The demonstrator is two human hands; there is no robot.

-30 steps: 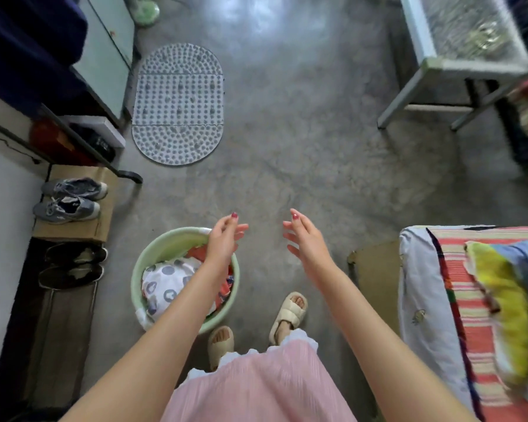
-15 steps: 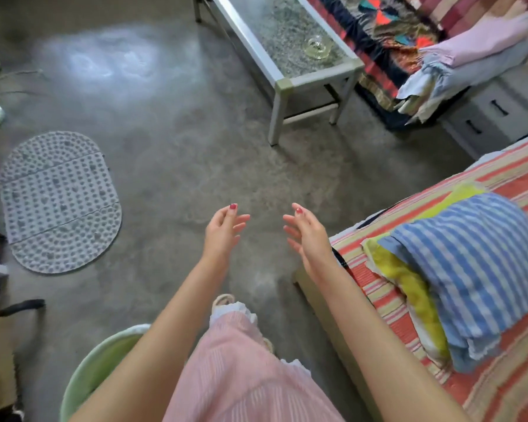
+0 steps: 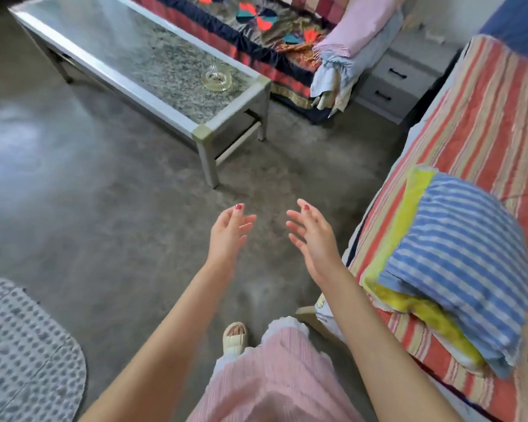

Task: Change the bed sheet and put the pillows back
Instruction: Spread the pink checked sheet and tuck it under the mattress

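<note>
Head view, looking down over the person's outstretched forearms: the left hand (image 3: 229, 231) and the right hand (image 3: 313, 236) are both raised above the grey concrete floor (image 3: 110, 190), palms turned toward each other, fingers loosely spread and slack, grasping nothing and touching nothing. On the right stands the bed, covered by a red, orange and cream striped quilted sheet (image 3: 482, 117) whose stripes run along the length of the bed, from the lower right up toward the far upper right. Near the bed's close end lies a plump pillow in a blue-and-white striped case (image 3: 457, 260), resting on a yellow pillow or folded cloth (image 3: 400, 226) that shows along its left and lower edges. The blue pillow's long axis lies at a slant across the bed, from upper left down to lower right, and its stripes cross the sheet's stripes. The right hand is near the bed's edge yet apart from it. Farther off stand a metal-framed low table with a speckled stone top (image 3: 153, 65), bearing a glass ashtray (image 3: 217, 79), and a grey two-drawer bedside cabinet (image 3: 393, 80). A grey nubbed oval mat (image 3: 22, 348) lies at lower left.
</note>
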